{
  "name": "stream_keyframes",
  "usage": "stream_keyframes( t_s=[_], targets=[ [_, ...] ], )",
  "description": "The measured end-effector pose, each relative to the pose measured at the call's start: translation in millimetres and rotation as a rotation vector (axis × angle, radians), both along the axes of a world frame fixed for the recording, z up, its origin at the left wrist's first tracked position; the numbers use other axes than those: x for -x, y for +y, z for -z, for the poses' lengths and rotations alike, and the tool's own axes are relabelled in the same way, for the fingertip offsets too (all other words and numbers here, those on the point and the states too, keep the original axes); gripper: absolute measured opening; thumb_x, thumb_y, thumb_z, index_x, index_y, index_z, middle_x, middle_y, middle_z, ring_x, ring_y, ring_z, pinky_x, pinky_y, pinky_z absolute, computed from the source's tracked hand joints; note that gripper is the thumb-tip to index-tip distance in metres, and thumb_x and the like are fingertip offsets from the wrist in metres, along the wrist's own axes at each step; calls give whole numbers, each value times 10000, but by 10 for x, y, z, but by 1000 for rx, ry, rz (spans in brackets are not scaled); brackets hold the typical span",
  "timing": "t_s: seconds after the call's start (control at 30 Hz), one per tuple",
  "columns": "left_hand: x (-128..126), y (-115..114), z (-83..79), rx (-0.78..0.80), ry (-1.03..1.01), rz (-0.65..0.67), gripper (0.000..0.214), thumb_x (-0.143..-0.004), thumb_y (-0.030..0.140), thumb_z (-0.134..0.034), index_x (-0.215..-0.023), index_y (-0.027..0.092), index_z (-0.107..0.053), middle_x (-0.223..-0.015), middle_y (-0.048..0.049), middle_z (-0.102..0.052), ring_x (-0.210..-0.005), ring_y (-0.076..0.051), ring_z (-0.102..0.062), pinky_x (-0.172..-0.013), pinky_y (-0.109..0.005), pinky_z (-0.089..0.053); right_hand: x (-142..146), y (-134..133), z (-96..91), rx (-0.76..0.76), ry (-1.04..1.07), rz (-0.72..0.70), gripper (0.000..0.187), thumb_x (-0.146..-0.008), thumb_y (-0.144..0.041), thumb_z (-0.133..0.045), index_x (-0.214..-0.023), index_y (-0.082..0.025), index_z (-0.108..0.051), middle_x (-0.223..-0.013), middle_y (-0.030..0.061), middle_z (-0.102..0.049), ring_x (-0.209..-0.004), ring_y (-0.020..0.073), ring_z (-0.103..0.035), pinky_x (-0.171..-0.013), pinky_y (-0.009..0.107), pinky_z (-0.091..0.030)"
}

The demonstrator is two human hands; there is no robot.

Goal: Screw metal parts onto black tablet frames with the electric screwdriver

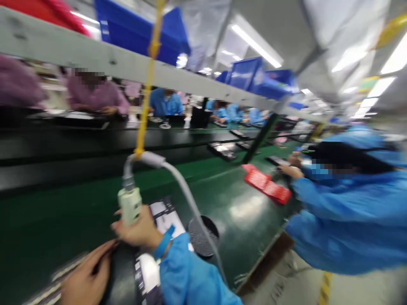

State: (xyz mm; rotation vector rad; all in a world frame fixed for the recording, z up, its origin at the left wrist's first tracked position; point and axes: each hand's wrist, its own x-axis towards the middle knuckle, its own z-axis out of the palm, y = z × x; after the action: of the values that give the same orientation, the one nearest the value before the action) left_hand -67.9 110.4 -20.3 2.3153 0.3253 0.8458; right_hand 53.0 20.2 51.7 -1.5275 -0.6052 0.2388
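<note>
My right hand (141, 228), in a blue sleeve with a blue wrist band, is closed around a pale cream block-shaped device (129, 203) on a grey cable (187, 190). A yellow cord (146, 101) holds that cable up from above. At the lower left, my left hand (87, 275) grips the edge of a dark rounded object (122, 273); blur hides what kind it is. Beside and under my right forearm lie white panels with black edges (149, 271). A black round ridged piece (203, 237) sits just right of them, partly behind the cable.
A green bench (235, 237) runs into the distance, with a red strip (267, 185) lying on it. At right sits a co-worker in blue (343, 212), hands on a dark flat item. A dark green post (260, 137) and an overhead rail (210, 82) with blue bins (136, 31) frame the bench.
</note>
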Motion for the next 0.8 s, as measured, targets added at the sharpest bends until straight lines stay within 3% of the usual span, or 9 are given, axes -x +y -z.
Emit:
stream_keyframes(
  t_s=[0.07, 0.2, 0.5, 0.6, 0.7, 0.8],
  targets=[
    [50, 9, -26, 48, 41, -24, 288, -880, 332, -472, -991, 196, -701, -992, -46, -743, -900, -221, -704, -839, -365, -579, -21, -29, -53, -56, 45, -30, 207, -664, -238, -688, -857, -184, -638, -514, -65, -559, -450, 123, -533, -474, 235, -474],
    [-24, 6, -87, 97, 26, -57, 294, -893, 249, -446, -1011, 167, -702, -1003, -63, -741, -933, -197, -700, -880, -358, -567, -80, -16, -78, -68, 76, -116, 284, -683, -209, -675, -956, -166, -612, -503, -79, -541, -387, 104, -505, -407, 204, -420],
    [-42, -16, -74, 5, -74, -29, 223, -899, 191, -500, -997, 160, -697, -968, -59, -741, -882, -183, -710, -816, -327, -595, -39, -19, -79, -89, 101, -101, 172, -703, -205, -685, -833, -180, -575, -466, -79, -537, -349, 88, -470, -385, 196, -409],
    [-45, -83, -143, -132, -147, 87, 178, -877, 171, -561, -1004, 160, -684, -989, -76, -734, -896, -192, -703, -808, -324, -593, -26, -11, -89, -94, 105, -92, 158, -716, -207, -673, -834, -179, -572, -460, -74, -539, -348, 88, -465, -378, 195, -400],
    [-23, -259, -242, -274, -259, 306, 204, -848, 85, -562, -1008, 149, -671, -990, -91, -731, -938, -204, -685, -822, -338, -582, -12, -21, -146, -91, 63, -75, 133, -725, -202, -665, -829, -168, -589, -469, -69, -529, -357, 81, -458, -378, 192, -393],
    [6, -488, -300, -326, -334, 481, 255, -814, 33, -548, -1035, 106, -654, -1011, -118, -728, -1018, -229, -661, -900, -386, -561, -4, -60, -228, -141, 23, -57, 220, -741, -199, -663, -948, -160, -598, -491, -77, -529, -385, 83, -478, -406, 196, -413]
  ],
)
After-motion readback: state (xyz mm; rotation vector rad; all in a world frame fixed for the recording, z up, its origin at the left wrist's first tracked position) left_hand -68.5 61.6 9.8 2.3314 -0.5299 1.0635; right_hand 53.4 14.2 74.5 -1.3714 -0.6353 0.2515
